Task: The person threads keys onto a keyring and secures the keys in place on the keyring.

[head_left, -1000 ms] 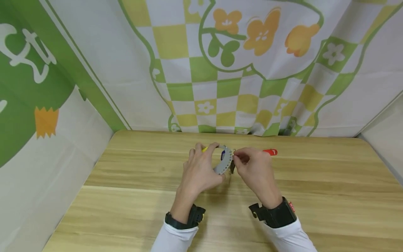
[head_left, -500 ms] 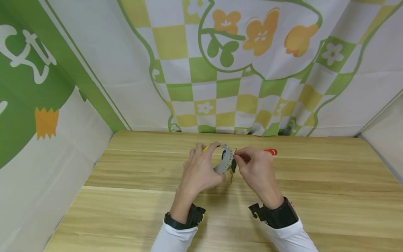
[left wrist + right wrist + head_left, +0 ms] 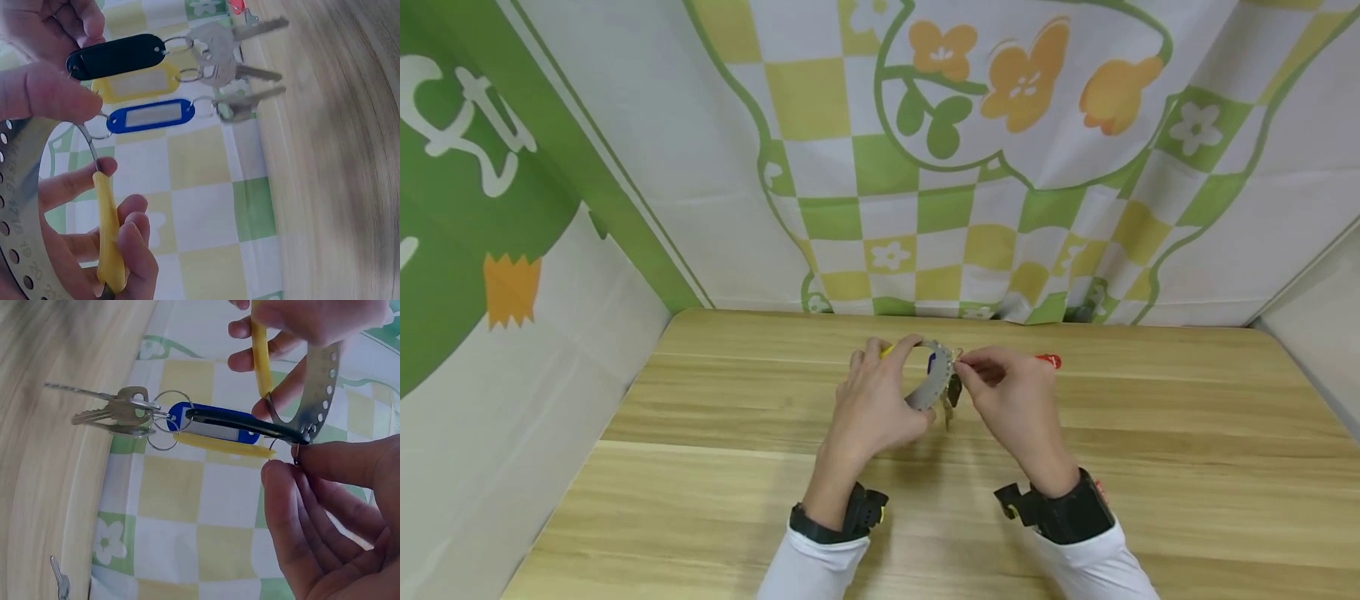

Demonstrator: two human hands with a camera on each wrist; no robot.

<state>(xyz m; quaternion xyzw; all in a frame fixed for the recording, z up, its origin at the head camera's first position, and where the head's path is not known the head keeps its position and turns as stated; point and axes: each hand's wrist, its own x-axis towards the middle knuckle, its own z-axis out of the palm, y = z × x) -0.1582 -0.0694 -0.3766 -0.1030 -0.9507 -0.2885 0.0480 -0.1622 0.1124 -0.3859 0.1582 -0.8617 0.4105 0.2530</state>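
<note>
Lower mid-frame, my left hand point(image 3: 874, 402) grips metal band point(image 3: 320, 384), right hand point(image 3: 1017, 404) pinches small ring point(image 3: 297, 454).
Loose pinch could drop keys point(image 3: 112, 412).

Left fingers point(image 3: 901, 354) curled in wide grip; right fingers point(image 3: 281, 494) pinched together.

Between my left hand point(image 3: 874, 402) and right hand point(image 3: 1017, 404), the straight way is blocked by a grey metal hoop with a row of holes point(image 3: 24, 206). Black point(image 3: 119, 56), yellow point(image 3: 140, 85) and blue point(image 3: 152, 116) oval plastic key tags dangle their silver keys point(image 3: 240, 109) there too. Nearer me there's a lane over the pale wooden tabletop point(image 3: 940, 517), though the black wrist straps point(image 3: 842, 518) jut into it. Wide room runs out to my left and right. Just past my right hand a red plastic tag point(image 3: 1049, 361) lies in the way; the checked cloth curtain point(image 3: 938, 210) bounds the back.
</note>
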